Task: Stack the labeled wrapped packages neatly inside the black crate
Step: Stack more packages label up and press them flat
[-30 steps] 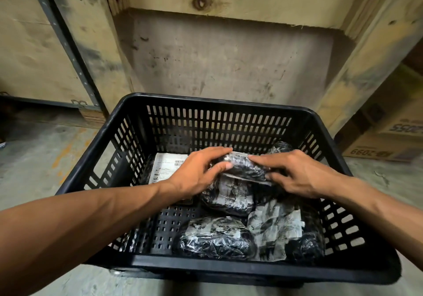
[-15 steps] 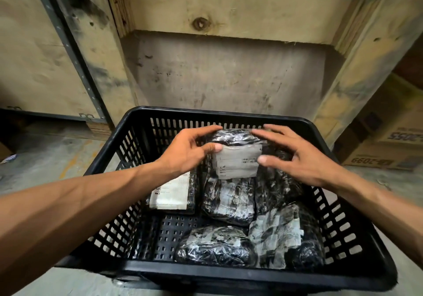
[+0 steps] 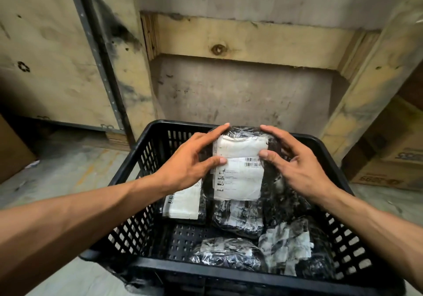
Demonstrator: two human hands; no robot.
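Note:
A black slotted crate (image 3: pixel 128 206) stands on the floor in front of me. I hold one black wrapped package (image 3: pixel 239 176) upright above its far half, white barcode label facing me. My left hand (image 3: pixel 192 162) grips its left edge and my right hand (image 3: pixel 295 160) grips its right edge, fingers over the top. Below lie other wrapped packages: one with a white label (image 3: pixel 185 204) at the left, one in the middle (image 3: pixel 238 220), one at the front (image 3: pixel 224 254) and one at the front right (image 3: pixel 290 247).
A stained plywood wall with a wooden frame (image 3: pixel 240 43) rises right behind the crate. Cardboard boxes (image 3: pixel 393 156) sit at the right, another box edge (image 3: pixel 11 156) at the left. Bare concrete floor (image 3: pixel 68 167) lies left of the crate.
Both hands lifted the package off the pile and turned it upright, so its white label now faces me. The camera has tilted up a little.

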